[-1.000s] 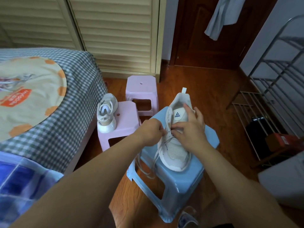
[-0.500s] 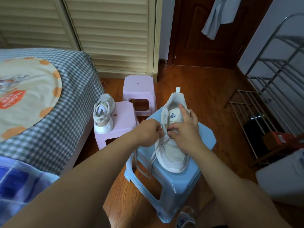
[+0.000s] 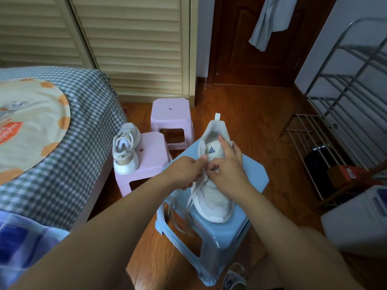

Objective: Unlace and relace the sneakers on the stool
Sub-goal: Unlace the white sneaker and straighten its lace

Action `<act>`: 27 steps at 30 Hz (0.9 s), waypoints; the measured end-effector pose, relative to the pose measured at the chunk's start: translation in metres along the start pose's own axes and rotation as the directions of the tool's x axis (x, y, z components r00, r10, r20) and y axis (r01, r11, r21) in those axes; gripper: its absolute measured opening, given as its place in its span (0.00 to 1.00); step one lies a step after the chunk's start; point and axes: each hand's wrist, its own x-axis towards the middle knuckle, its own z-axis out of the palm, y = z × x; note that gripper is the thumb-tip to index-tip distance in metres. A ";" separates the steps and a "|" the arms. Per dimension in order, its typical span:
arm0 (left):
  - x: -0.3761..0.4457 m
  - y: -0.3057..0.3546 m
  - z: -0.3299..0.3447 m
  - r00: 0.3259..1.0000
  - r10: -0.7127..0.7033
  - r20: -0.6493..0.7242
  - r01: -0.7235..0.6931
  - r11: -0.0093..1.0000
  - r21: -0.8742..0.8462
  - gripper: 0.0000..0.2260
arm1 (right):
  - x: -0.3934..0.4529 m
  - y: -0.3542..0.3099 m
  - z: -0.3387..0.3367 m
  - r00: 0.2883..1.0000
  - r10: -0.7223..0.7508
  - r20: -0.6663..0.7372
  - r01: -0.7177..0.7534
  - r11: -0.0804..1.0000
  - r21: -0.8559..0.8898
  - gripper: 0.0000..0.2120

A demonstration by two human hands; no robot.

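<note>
Left hand point(image 3: 184, 170) shifted up toward tongue; both hands' fingers pinch lace point(image 3: 191, 197) on sneaker point(image 3: 213, 185). Risk: dangling lace snags blue stool point(image 3: 251, 176) edge

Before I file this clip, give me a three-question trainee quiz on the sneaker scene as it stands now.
1. True or false: the sneaker being laced sits on a pink stool.
2. Which hand pinches the lace near the eyelets? A) left hand only B) right hand only C) both
3. Fill in: the other sneaker rests on the near pink stool beside the ____.

Key:
1. False; it sits on the blue stool.
2. C.
3. Bed.
</note>
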 end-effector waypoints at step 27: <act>-0.004 0.003 -0.011 0.993 0.084 -0.088 -0.065 0.978 0.200 0.17 | -0.008 0.017 -0.022 0.915 -0.008 -0.403 -0.013 0.999 -0.048 0.04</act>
